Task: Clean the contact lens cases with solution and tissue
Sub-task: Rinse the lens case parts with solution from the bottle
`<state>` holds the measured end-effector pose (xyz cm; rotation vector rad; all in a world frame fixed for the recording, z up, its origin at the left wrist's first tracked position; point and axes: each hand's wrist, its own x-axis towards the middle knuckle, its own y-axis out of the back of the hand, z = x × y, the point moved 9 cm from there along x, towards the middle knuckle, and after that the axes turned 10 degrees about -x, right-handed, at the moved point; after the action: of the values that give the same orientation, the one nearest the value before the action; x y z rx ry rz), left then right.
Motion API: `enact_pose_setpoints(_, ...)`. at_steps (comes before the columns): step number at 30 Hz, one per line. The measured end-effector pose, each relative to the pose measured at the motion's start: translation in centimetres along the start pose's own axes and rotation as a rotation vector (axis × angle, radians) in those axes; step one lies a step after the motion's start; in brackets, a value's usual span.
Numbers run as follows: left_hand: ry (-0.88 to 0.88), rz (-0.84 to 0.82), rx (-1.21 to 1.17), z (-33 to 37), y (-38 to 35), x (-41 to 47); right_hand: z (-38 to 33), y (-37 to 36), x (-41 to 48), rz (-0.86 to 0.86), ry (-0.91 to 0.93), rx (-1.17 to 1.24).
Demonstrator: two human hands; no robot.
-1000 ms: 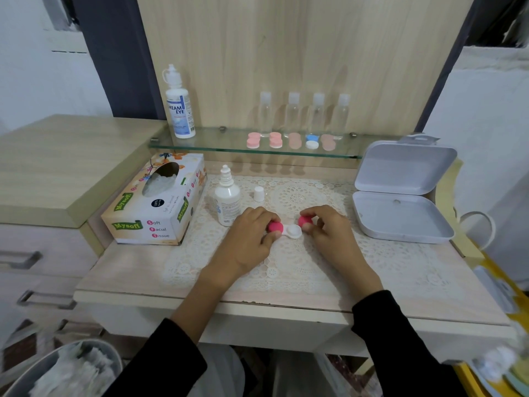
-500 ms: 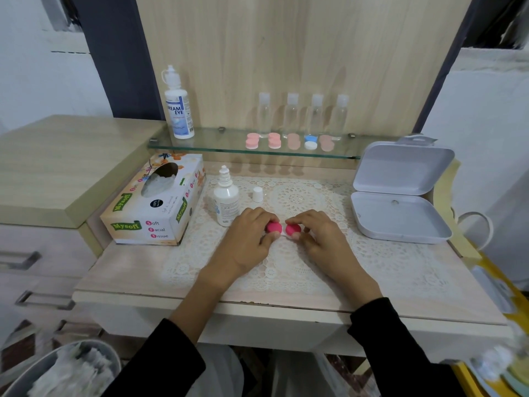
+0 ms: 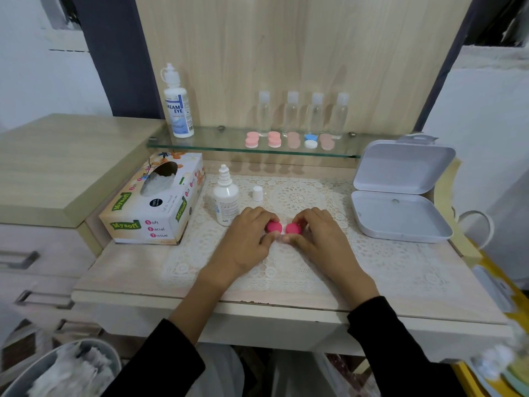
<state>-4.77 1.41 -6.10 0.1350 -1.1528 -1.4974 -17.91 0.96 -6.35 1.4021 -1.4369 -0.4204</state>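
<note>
Contact lens case [image 3: 283, 232] on the lace mat [image 3: 297, 196] at the middle of the desk, seen from my remote feed of the head camera. The left hand [image 3: 246, 242] has fingers and thumb curled round the left pink cap [image 3: 272, 226]. The right hand [image 3: 320, 239] pinches the right pink cap [image 3: 293, 228] the same way. A sliver of white case body shows between the two caps.

Just left of the hands stands a small white dropper bottle [image 3: 226, 200], uncapped; I cannot read its label. Its white cap [image 3: 257, 193] stands beside it on the mat. Further left lies a tissue box [image 3: 154, 204] printed "Mysoft" and "Soft Facial Tissue".

On the glass shelf [image 3: 217, 147] behind, a taller bottle [image 3: 177, 107] reads "REAM EYE", the first letter turned from view. Along the shelf sit more lens cases [image 3: 289, 140], pink, peach and one blue-and-white, before four clear bottles [image 3: 303, 113]. An open white hinged box [image 3: 400, 193] rests at right.
</note>
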Motion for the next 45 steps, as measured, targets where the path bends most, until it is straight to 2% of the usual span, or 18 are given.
enact_pose_setpoints(7,0.002,-0.004,-0.013,0.1,0.0,0.0,0.2,-0.1,-0.1,-0.01,0.03,0.022)
enact_pose_setpoints(17,0.001,0.0,-0.001,0.2,0.1,0.0,0.6,-0.1,-0.2,-0.002,-0.039,0.079)
enact_pose_setpoints(23,-0.002,-0.005,-0.004,0.2,0.0,0.0,0.5,-0.5,-0.1,-0.019,0.03,0.024)
enact_pose_setpoints(31,0.004,-0.005,0.012,0.1,0.0,-0.1,1.1,-0.1,0.0,-0.003,-0.052,0.125)
enact_pose_setpoints(37,0.004,-0.009,0.005,0.2,0.1,-0.1,0.6,-0.1,-0.1,0.004,-0.004,0.091)
enact_pose_setpoints(45,0.002,-0.007,0.012,0.2,0.0,-0.1,1.2,0.2,-0.2,0.024,-0.104,0.179)
